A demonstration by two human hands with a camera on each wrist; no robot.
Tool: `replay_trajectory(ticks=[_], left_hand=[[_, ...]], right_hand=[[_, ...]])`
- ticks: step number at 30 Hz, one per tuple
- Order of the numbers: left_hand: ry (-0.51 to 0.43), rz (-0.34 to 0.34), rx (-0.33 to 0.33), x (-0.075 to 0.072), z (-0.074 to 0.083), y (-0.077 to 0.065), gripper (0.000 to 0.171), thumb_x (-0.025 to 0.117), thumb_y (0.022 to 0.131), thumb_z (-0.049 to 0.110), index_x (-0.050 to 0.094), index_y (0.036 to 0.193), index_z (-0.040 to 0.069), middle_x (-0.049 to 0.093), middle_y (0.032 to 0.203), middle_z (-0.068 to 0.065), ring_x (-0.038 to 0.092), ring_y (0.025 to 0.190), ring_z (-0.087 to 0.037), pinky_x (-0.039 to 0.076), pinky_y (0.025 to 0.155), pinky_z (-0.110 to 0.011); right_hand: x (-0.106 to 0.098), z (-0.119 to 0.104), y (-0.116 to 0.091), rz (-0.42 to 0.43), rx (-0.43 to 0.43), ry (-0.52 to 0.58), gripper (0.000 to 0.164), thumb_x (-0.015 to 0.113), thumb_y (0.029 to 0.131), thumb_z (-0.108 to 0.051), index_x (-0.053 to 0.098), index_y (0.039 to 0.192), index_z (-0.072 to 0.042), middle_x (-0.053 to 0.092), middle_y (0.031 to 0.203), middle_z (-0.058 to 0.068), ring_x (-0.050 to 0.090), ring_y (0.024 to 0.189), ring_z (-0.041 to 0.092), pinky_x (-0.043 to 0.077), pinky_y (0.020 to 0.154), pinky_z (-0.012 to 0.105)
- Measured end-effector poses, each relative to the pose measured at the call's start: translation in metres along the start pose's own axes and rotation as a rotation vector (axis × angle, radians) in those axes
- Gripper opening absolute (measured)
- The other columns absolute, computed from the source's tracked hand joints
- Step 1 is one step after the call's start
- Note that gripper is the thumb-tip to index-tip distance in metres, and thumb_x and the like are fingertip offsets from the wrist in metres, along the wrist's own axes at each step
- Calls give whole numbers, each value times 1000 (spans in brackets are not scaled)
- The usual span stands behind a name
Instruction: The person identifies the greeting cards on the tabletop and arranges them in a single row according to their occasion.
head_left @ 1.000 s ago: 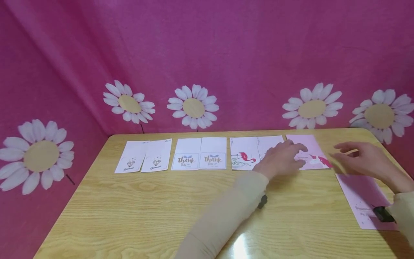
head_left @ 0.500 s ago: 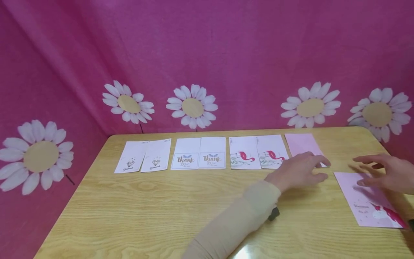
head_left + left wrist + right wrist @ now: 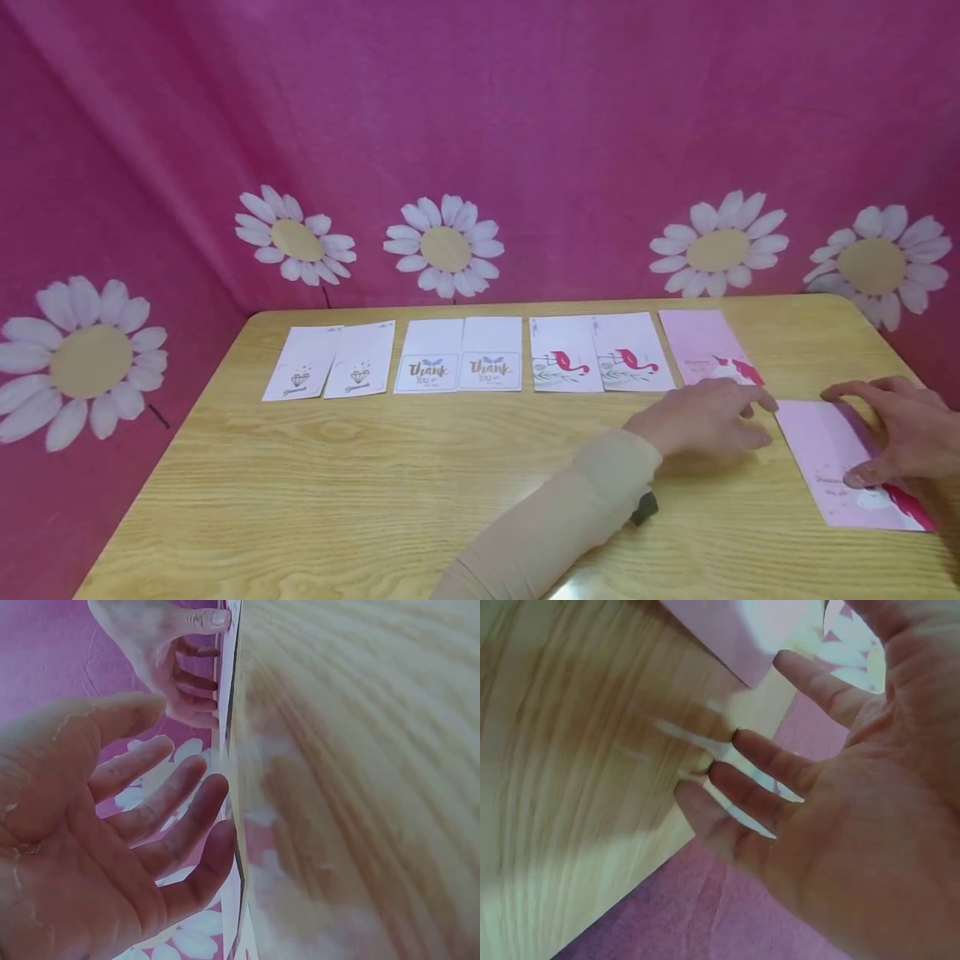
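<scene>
A pink unicorn card point(image 3: 813, 442) lies at the table's right side. My right hand point(image 3: 903, 429) is over it, its thumb on the printed part and its fingers spread at the far right edge. The right wrist view shows those fingers point(image 3: 754, 795) loosely extended, a corner of pink card point(image 3: 720, 630) near the thumb. My left hand point(image 3: 708, 421) hovers low or rests just left of that card, fingers bent loosely with nothing between them; contact with the card's corner is hard to tell. A second pink unicorn card point(image 3: 697, 333) lies behind the left hand.
Along the back of the wooden table point(image 3: 337, 492) lie two flamingo cards point(image 3: 630, 342), two "Thank you" cards point(image 3: 491, 337) and two diamond cards point(image 3: 360, 358), side by side in pairs. A magenta curtain point(image 3: 525, 150) with daisies hangs behind.
My left hand has moved off the far pink card, toward me and rightward, uncovering the flamingo and unicorn prints. My right hand has come down onto the near pink card.
</scene>
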State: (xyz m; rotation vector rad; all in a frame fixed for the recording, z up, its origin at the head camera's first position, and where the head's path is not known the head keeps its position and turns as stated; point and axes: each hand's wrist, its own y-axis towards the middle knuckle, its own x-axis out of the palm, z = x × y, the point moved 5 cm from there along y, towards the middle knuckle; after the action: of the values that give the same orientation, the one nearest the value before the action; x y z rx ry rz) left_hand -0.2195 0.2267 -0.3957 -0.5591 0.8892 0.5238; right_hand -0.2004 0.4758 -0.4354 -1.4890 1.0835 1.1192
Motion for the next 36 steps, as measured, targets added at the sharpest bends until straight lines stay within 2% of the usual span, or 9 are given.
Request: replay_trajectory(ticks=[4,11,13,15,18,20,28,31,36], left_hand=[[16,-13,-9,4,1,-1,45,62,100,46,50,143,46,57,135,26,52,120,13,43,100,-11],[162,-3,-53,9,0,0,59,63,96,55,43,150,44,45,149,30,41,134,12,42,107,-15],[206,9,-75,11,-1,0,61,67,92,59,46,148,43,47,144,27,47,125,8,46,101,-18],[242,27,-98,13,-2,-1,57,71,87,62,54,138,42,52,132,22,51,111,3,48,89,-20],[285,58,-126,14,-2,-1,50,77,81,65,60,120,38,51,116,15,48,94,-3,46,74,-21],[304,69,-136,14,-2,-2,48,79,78,66,60,109,35,49,110,13,46,90,-5,44,68,-21],[249,49,-182,12,-2,-4,45,85,74,60,59,90,28,46,106,10,46,86,-6,42,63,-21],[244,42,-194,12,-3,-4,45,86,74,60,59,89,27,48,109,9,47,85,-7,43,63,-21],[233,38,-234,12,-4,-3,44,87,73,58,64,98,30,51,123,8,48,91,-8,46,71,-24]], right_hand=[[0,-10,0,-16,20,18,110,94,43,-59,44,125,-7,35,125,47,28,109,61,33,86,79],[1,-35,-4,4,-28,-5,101,95,45,-61,46,114,-6,38,120,41,38,101,60,42,77,75],[1,-44,-5,-2,-38,-10,100,94,47,-63,46,113,-5,38,119,39,40,99,61,43,74,77],[1,-53,-7,-1,-43,-9,100,93,47,-64,47,113,-4,39,119,38,41,99,60,43,74,77],[0,-64,-10,7,-54,-7,99,93,46,-65,48,112,-5,42,117,35,43,99,58,44,72,75],[-1,-70,-11,14,-61,-6,98,93,46,-65,49,111,-5,44,117,34,44,99,57,45,72,74],[0,-82,-12,13,-51,25,99,93,47,-65,50,113,-5,44,120,33,43,103,57,42,74,73],[0,-83,-13,9,-42,32,99,93,47,-65,50,114,-6,43,121,33,42,104,58,41,74,74],[1,-85,-15,25,-63,25,97,93,49,-65,50,114,-6,44,120,32,44,102,56,43,73,72]])
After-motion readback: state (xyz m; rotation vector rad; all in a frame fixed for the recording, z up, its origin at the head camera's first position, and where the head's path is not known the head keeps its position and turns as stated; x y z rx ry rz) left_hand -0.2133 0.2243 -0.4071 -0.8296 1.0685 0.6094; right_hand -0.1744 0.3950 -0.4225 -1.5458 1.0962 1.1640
